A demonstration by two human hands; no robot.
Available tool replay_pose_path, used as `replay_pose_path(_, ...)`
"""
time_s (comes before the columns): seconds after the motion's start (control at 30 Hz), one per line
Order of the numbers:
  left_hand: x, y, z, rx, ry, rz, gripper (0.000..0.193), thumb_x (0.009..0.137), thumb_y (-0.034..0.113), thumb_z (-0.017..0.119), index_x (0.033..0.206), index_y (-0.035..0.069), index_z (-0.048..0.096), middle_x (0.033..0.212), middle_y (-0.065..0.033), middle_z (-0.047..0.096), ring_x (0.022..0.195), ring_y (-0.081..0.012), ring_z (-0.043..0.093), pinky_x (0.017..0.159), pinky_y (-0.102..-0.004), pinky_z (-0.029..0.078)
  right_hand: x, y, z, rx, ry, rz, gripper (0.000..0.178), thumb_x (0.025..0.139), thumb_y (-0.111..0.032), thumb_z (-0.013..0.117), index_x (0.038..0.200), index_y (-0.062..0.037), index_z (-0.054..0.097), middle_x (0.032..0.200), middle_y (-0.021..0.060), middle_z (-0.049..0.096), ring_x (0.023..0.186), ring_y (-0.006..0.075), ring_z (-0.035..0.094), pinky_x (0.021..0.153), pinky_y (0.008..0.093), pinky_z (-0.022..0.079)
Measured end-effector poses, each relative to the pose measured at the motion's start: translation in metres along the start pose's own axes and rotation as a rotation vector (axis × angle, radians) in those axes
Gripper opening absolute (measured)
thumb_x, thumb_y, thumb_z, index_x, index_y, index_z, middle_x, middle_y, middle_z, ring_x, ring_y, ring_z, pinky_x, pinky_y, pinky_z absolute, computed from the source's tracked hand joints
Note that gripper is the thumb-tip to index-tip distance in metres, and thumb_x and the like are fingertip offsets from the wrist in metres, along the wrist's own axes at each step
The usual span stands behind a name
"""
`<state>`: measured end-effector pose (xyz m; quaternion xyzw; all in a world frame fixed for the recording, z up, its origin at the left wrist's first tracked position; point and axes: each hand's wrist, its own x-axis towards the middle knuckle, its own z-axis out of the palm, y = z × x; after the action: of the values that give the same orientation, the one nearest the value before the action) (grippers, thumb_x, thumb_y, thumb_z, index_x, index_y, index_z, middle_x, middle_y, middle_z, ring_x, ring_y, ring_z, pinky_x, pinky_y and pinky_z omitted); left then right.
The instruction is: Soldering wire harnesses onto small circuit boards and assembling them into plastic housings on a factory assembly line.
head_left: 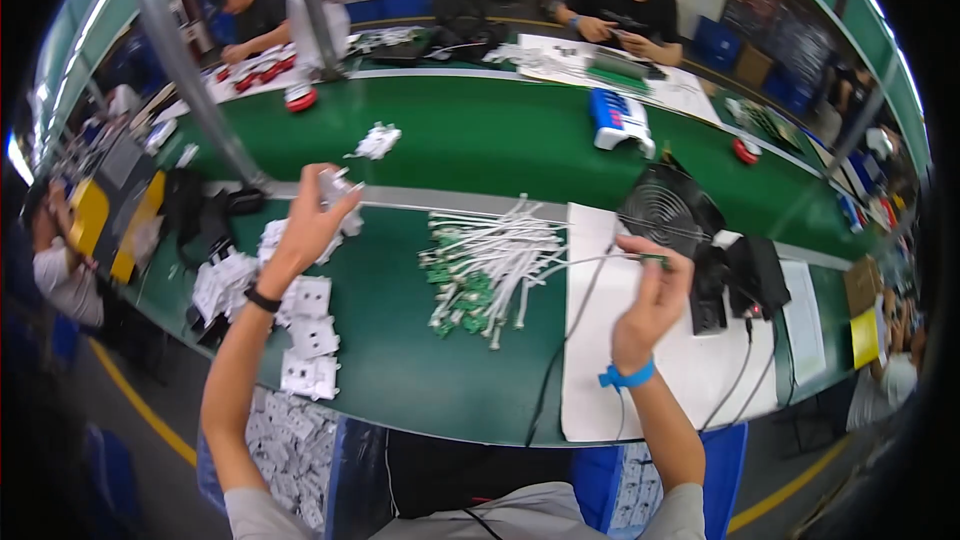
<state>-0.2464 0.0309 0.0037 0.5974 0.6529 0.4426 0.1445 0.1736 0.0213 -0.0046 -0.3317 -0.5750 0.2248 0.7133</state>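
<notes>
In the head view, the left hand [312, 212] is raised at about ten o'clock from the middle of the green bench [400, 360], its fingers closed on a small white plastic part [337, 187]. Below it, at eight o'clock, white square housings [312, 338] lie in a loose row toward the bench's near edge, leaving little free room on that side. The right hand [652, 295] is lifted at three o'clock over a white mat [690, 370], fingers pinched on a thin rod-like tool [640, 258]; its tip is too small to make out, and a dark cable [560, 350] trails from it over the near edge. Between the hands a heap of white-wired green circuit boards [487, 275] sits near centre, with bare green surface in front of it. A black fan [668, 208] stands just beyond the right hand. The tray of white parts [290, 450] below the bench is partly hidden by the left forearm.
</notes>
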Motion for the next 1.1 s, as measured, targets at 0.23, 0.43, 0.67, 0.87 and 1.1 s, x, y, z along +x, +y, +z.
replay_pose_path(0.23, -0.022, 0.061, 0.027, -1.094, -0.484, -0.46, 0.061, 0.101, 0.054, 0.034, 0.127, 0.003, 0.053, 0.118, -0.0245, 0.068, 0.097, -0.0356, 0.07, 0.091, -0.049, 0.054, -0.025, -0.033, 0.015, -0.031, -0.351, 0.241, 0.022, 0.099, -0.001, 0.057, 0.115, 0.0019, 0.073, 0.079, 0.0056, 0.064, 0.064, 0.0117, 0.059, 0.061, 0.0261, 0.046)
replay_pose_path(0.43, -0.053, 0.092, 0.061, -1.248, -0.798, -0.557, 0.07, 0.098, 0.059, 0.026, 0.121, 0.0, 0.056, 0.083, -0.0127, 0.059, 0.079, -0.0355, 0.067, 0.081, -0.0469, 0.054, -0.032, -0.028, 0.029, 0.037, -0.516, 0.36, 0.026, 0.1, -0.002, 0.061, 0.123, -0.0006, 0.073, 0.081, 0.002, 0.049, 0.073, 0.0103, 0.044, 0.065, 0.0262, 0.037)
replay_pose_path(0.67, -0.079, 0.114, 0.08, -1.124, -1.063, -0.604, 0.073, 0.101, 0.057, 0.016, 0.114, 0.0, 0.058, 0.075, -0.0119, 0.059, 0.069, -0.0296, 0.064, 0.072, -0.0408, 0.054, -0.032, -0.04, 0.033, 0.037, -0.503, 0.24, 0.022, 0.094, -0.001, 0.068, 0.115, 0.0004, 0.073, 0.084, 0.0061, 0.056, 0.073, 0.0121, 0.05, 0.066, 0.0266, 0.039)
replay_pose_path(0.87, -0.091, 0.122, 0.086, -1.041, -1.102, -0.56, 0.075, 0.105, 0.053, 0.012, 0.103, -0.003, 0.063, 0.076, -0.011, 0.06, 0.07, -0.0265, 0.067, 0.071, -0.0369, 0.054, -0.035, -0.034, 0.038, -0.122, -0.562, -0.067, 0.025, 0.083, -0.002, 0.077, 0.108, -0.0034, 0.075, 0.08, 0.0068, 0.06, 0.071, 0.0206, 0.054, 0.068, 0.0338, 0.04)
replay_pose_path(1.1, -0.1, 0.12, 0.086, -1.038, -1.08, -0.591, 0.075, 0.106, 0.054, 0.011, 0.096, -0.001, 0.061, 0.076, -0.0118, 0.061, 0.069, -0.0277, 0.067, 0.07, -0.0372, 0.054, -0.042, -0.035, 0.044, -0.172, -0.552, -0.106, 0.024, 0.079, -0.005, 0.081, 0.103, -0.0051, 0.076, 0.086, 0.0062, 0.059, 0.081, 0.0236, 0.055, 0.072, 0.0368, 0.04)
